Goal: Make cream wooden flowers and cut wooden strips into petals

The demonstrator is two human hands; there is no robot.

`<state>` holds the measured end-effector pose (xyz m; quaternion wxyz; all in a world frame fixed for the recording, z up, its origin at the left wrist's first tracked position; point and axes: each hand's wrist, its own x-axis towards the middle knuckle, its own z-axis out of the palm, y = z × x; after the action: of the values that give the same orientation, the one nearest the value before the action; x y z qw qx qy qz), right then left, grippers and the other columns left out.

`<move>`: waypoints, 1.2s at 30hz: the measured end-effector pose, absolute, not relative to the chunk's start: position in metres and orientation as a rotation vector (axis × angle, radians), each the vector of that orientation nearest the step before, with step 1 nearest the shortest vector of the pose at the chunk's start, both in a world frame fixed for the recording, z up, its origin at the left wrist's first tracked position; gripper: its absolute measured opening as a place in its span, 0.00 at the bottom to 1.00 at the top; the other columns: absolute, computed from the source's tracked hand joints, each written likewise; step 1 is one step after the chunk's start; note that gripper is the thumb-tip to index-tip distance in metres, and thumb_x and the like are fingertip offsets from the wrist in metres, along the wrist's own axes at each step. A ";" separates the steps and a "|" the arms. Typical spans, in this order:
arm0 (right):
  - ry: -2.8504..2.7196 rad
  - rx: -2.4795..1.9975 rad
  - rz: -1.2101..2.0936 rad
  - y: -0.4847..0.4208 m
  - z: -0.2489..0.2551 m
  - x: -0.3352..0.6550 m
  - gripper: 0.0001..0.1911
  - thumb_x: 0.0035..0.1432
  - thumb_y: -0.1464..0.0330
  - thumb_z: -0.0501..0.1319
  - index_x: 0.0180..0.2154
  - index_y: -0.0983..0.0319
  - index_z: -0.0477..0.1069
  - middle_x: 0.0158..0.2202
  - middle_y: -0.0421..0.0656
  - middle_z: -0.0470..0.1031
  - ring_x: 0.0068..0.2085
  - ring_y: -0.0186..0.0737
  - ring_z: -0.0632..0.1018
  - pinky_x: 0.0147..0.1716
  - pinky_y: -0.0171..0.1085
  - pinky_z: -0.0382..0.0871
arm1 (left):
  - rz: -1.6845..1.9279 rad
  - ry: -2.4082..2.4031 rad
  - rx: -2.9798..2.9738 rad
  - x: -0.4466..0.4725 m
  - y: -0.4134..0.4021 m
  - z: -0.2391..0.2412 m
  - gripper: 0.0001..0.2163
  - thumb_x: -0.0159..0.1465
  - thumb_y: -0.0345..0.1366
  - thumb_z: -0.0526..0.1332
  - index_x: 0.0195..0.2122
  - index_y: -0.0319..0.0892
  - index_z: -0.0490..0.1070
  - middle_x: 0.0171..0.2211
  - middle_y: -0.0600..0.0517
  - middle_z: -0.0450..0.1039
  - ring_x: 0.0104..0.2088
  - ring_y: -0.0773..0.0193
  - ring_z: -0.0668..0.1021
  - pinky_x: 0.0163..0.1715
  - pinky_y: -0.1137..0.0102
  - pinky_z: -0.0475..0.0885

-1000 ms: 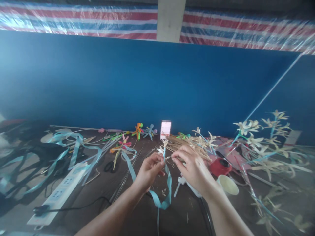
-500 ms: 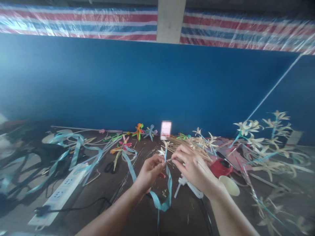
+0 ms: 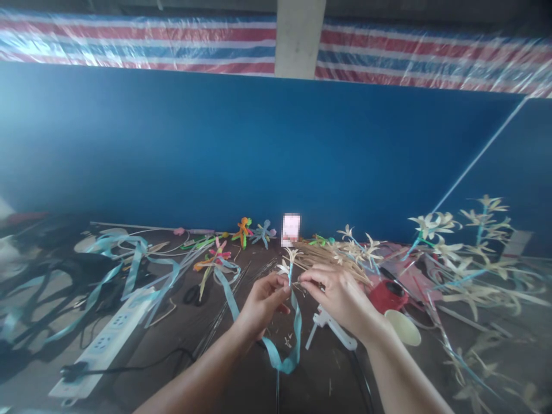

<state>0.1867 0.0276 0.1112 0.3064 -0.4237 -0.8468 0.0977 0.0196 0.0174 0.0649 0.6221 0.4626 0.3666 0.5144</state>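
My left hand [image 3: 268,298] pinches the light-blue wrapped stem of a small cream artificial flower [image 3: 292,255], held upright above the table. From the stem a light-blue ribbon [image 3: 286,364] hangs in a loop below the fingers and passes behind my left wrist. Close on the right, my right hand [image 3: 334,288] has thumb and fingertips pressed together. A thin pale bit shows at those fingertips beside the stem, too small to make out. Below my right hand lies a white glue gun [image 3: 334,328], partly covered by the wrist.
A power strip [image 3: 103,345] with a black plug lies left, near blue ribbons [image 3: 137,253] and scissors [image 3: 194,293]. Colourful pipe-cleaner figures [image 3: 244,231] stand along the blue wall [image 3: 276,149]. On the right are a red roll [image 3: 388,296], a pale cup [image 3: 403,328] and cream flower stems [image 3: 448,247].
My right hand's fingertips have shifted slightly, opening a small gap from the stem. My left hand, the flower and the ribbon stay almost where they were.
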 end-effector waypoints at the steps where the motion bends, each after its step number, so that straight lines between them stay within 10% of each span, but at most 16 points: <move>1: -2.249 -1.115 0.246 0.027 0.111 0.187 0.09 0.55 0.69 0.53 0.33 0.58 0.72 0.27 0.39 0.72 0.30 0.34 0.72 0.29 0.33 0.62 | 1.175 0.848 1.064 0.020 0.018 0.065 0.10 0.51 0.40 0.61 0.26 0.38 0.67 0.28 0.52 0.61 0.26 0.70 0.65 0.20 0.77 0.66; 21: -2.195 -1.148 0.269 0.025 0.102 0.184 0.14 0.53 0.70 0.55 0.43 0.55 0.68 0.37 0.40 0.75 0.36 0.40 0.76 0.34 0.38 0.67 | 1.171 0.849 1.054 0.022 0.018 0.069 0.11 0.50 0.41 0.62 0.26 0.37 0.67 0.24 0.53 0.61 0.23 0.71 0.65 0.20 0.77 0.65; 36: -2.267 -1.198 0.422 0.022 0.109 0.183 0.11 0.51 0.69 0.56 0.38 0.58 0.68 0.24 0.36 0.72 0.25 0.33 0.72 0.24 0.31 0.60 | 1.135 0.871 1.133 0.021 0.018 0.070 0.11 0.50 0.41 0.61 0.26 0.37 0.68 0.24 0.53 0.63 0.24 0.70 0.66 0.20 0.76 0.65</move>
<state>0.1830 0.0224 0.1091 0.2682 -0.4441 -0.8404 0.1565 0.0210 0.0184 0.0696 0.6119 0.4911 0.3776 0.4919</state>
